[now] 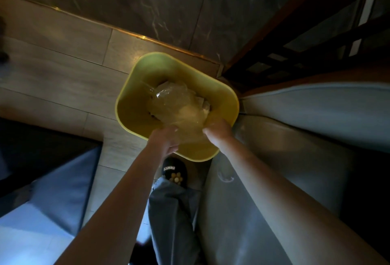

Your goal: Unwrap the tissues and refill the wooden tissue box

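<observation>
- Nearest the camera, two bare forearms ran up from the lower frame over a grey trouser leg (171,212) and a dark slipper (175,171).
- The left hand (164,140) and the right hand (217,129) each pinched a near edge of the clear plastic wrapper (179,108), held over the yellow bin (130,104) at mid-frame.
- To drop it cleanly, both should probably let go together, well inside the rim.
- Open floor lay left; a padded seat (295,116) crowded the right.
- The wooden tissue box was not in view.
</observation>
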